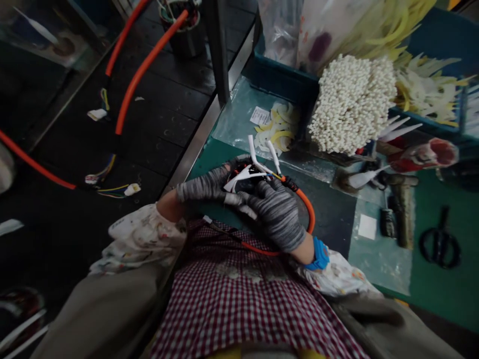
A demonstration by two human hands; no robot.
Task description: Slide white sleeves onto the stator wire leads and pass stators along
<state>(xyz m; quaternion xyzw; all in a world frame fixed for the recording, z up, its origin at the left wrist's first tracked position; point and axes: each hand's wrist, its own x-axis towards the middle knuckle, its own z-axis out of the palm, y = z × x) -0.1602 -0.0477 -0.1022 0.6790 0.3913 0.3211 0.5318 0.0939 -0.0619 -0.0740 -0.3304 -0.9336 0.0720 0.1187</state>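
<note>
My left hand (209,185), in a grey striped knit glove, is wrapped round the left side of a dark wired part (245,185), perhaps a motor stator. Curled over its near right side is my right hand (280,213), gloved alike, with a blue band at the wrist; its fingertips are partly hidden. White sleeves (254,152) and thin wires stick up from the part. An orange cable (310,209) joins these wires at a dark wrapped spot and loops down behind my right wrist. Its thinner end (258,249) crosses the checked apron (239,289).
White sticks in a bundle (352,102) stand beside blue bins (288,75) of yellowish strips. Scissors (440,242), a hammer (404,214) and a brush (364,177) lie on the right. More orange cables (140,70) with connectors lie on the left, near a wired metal cylinder (187,37).
</note>
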